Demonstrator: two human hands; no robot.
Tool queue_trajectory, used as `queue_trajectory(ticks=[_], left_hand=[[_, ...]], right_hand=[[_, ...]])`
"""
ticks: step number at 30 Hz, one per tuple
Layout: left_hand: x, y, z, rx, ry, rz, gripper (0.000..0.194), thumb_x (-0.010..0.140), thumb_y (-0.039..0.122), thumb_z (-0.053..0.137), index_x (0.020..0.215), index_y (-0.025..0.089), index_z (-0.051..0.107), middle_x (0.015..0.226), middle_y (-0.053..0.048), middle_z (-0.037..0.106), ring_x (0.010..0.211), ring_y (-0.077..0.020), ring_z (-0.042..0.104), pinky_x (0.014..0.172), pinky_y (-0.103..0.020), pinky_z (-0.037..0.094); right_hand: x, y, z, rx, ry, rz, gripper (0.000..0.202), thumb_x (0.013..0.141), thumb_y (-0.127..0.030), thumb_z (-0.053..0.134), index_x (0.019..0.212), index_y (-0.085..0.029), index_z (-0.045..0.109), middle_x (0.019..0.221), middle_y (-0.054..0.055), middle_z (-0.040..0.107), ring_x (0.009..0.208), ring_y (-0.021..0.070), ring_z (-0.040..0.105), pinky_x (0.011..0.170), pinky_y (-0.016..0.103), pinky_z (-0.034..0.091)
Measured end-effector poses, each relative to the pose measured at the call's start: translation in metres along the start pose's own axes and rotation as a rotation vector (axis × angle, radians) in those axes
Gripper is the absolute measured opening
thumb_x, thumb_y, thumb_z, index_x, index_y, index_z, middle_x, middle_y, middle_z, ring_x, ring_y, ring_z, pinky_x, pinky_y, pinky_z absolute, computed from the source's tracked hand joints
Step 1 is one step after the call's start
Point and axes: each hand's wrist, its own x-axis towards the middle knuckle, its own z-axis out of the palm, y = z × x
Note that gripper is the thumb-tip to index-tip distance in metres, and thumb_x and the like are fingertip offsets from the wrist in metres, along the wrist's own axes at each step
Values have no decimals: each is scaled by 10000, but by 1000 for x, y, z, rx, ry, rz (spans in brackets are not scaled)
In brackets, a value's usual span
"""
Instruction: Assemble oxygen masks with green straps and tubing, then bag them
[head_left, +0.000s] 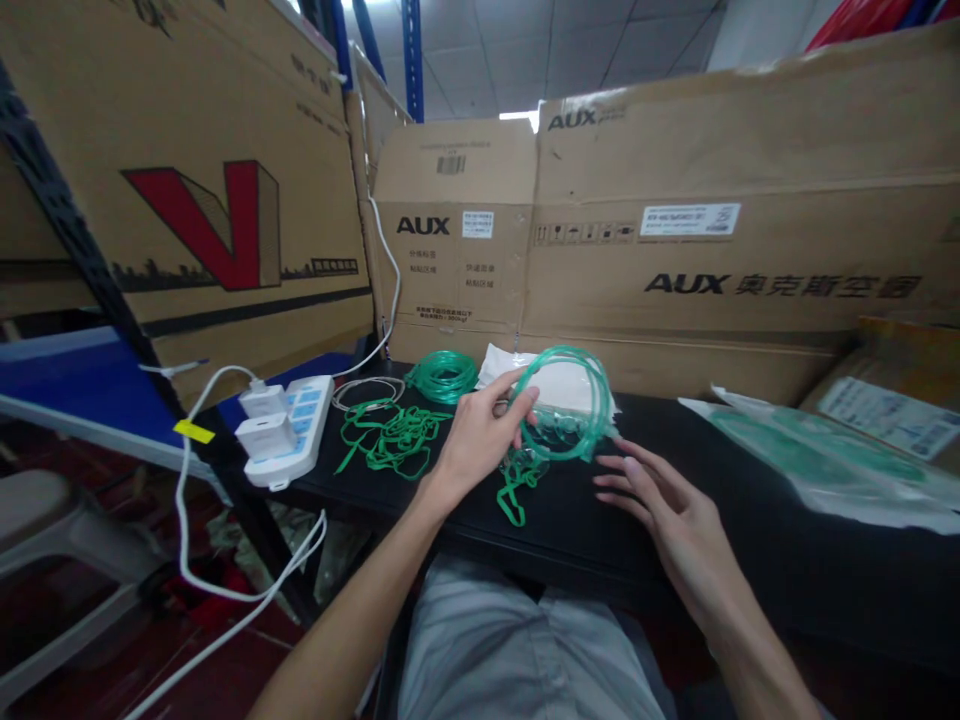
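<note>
I see the black table in front of the AUX cartons. On the table, my left hand pinches the green tubing coil; my right hand lies flat, fingers spread, just beside the coil.

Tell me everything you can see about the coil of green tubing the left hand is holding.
The coil of green tubing is clear, green-tinted plastic looped into a loose ring of several turns. It stands tilted above the black table, in front of white packaging. The left hand grips its left side with fingers through the ring. The right hand lies flat on the table just below it, apparently not touching.
</note>
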Motion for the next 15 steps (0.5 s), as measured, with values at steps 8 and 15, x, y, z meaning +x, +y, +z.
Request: queue_trajectory(ticks=[8, 15], left_hand=[[32, -29, -60, 300, 291, 22, 384, 982, 465, 502, 1189, 194, 679, 760, 7, 680, 498, -109, 573, 545, -220, 443], [69, -55, -96, 495, 416, -67, 382, 971, 465, 462, 1084, 180, 690, 809, -15, 724, 551, -122, 623, 608, -229, 484]], right_hand=[[6, 6, -2, -95, -22, -75, 543, 831, -550, 731, 1226, -182, 679, 1059, 109, 747, 859, 225, 724, 765, 354, 619], [10, 10, -3, -131, -80, -114, 534, 835, -567, 710, 1204, -182, 688, 1039, 113, 757, 832, 230, 730, 744, 373, 625]])
